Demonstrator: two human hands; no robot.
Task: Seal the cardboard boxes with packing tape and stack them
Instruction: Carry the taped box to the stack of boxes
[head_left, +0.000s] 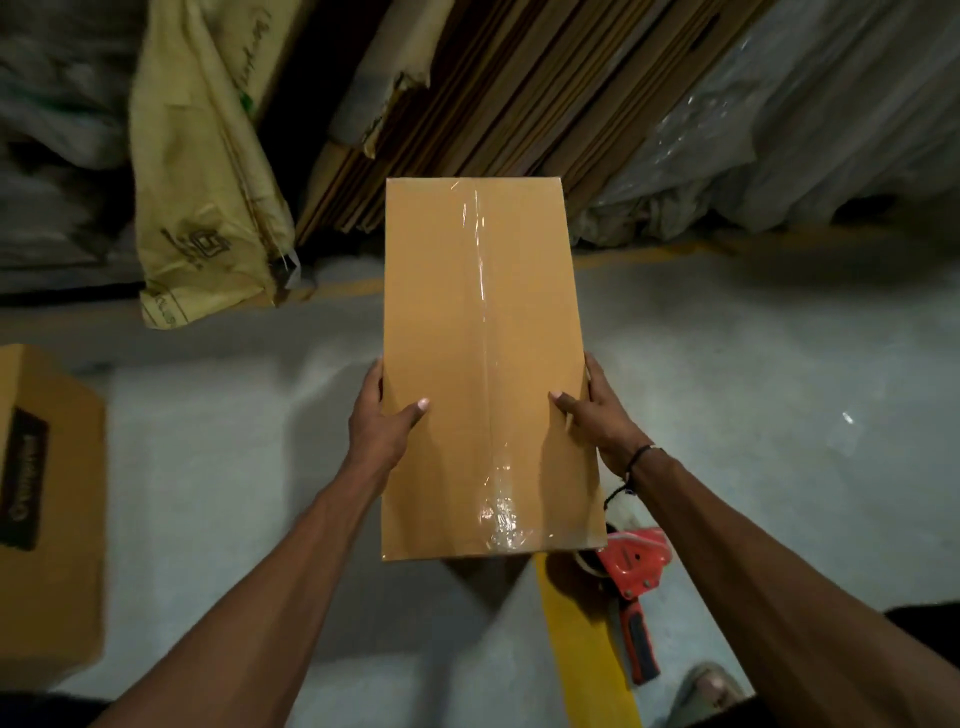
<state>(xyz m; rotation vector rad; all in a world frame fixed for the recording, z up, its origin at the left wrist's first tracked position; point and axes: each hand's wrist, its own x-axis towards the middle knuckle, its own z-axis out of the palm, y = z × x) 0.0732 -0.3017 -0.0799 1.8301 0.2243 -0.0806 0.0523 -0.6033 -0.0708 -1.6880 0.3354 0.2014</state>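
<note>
A long tan cardboard box (441, 364) hangs in mid-air in front of me, its top seam covered by a strip of clear tape running lengthwise. My left hand (382, 421) grips its left edge, thumb on the top face and fingers round the side. My right hand (597, 415) grips the right edge the same way. A red tape dispenser (636, 571) lies on the floor below the box's near right corner, partly hidden by it. Another cardboard box (47, 519) with a dark label stands at the left edge.
Flat cardboard sheets (493, 104) lean against the back wall. A yellowish sack (202, 182) stands to their left, and plastic-wrapped bundles (779, 130) lie at the right. A yellow line (587, 649) runs along the grey floor. A shoe (706, 686) shows at lower right.
</note>
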